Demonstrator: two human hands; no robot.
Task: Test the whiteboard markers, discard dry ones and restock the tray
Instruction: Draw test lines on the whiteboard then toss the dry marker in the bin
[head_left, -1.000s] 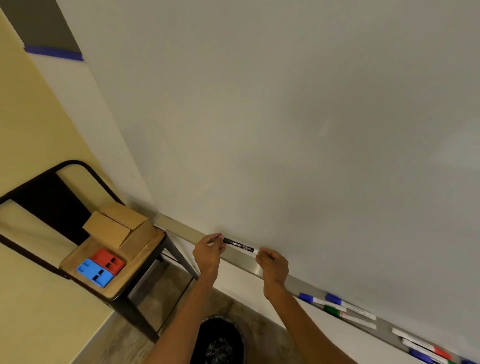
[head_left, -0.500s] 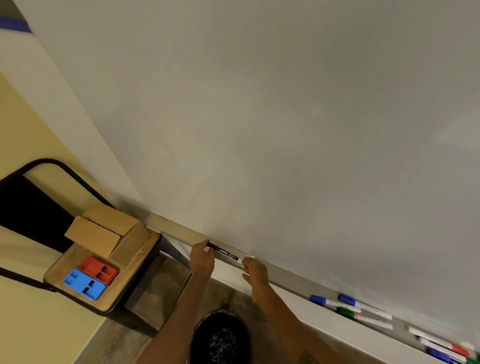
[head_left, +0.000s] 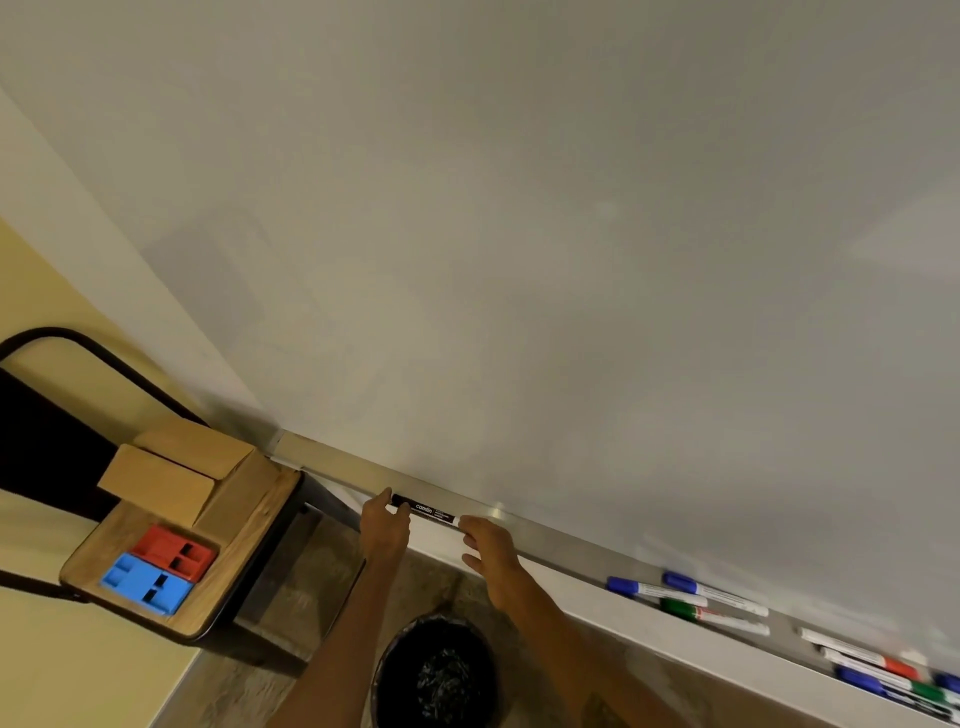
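Observation:
A black whiteboard marker (head_left: 426, 511) lies along the metal tray (head_left: 550, 543) under the blank whiteboard (head_left: 519, 260). My left hand (head_left: 383, 532) pinches its left end between thumb and finger. Just off the marker's right end is my right hand (head_left: 491, 545), fingers loosened and spread, fingertips at the tip. Further right on the tray lie two blue-capped markers (head_left: 636, 587) and a green-capped one (head_left: 696, 613). A cluster of several more markers (head_left: 878, 667) sits at the far right.
A black bin with a dark liner (head_left: 439, 670) stands on the floor below my arms. To the left, a chair's wooden seat (head_left: 244, 561) carries a cardboard box (head_left: 182, 467), a red eraser (head_left: 174, 552) and a blue eraser (head_left: 145, 582).
Both hands sank with the black marker to the tray. My right hand, curled on the marker's right end before, has loosened its fingers.

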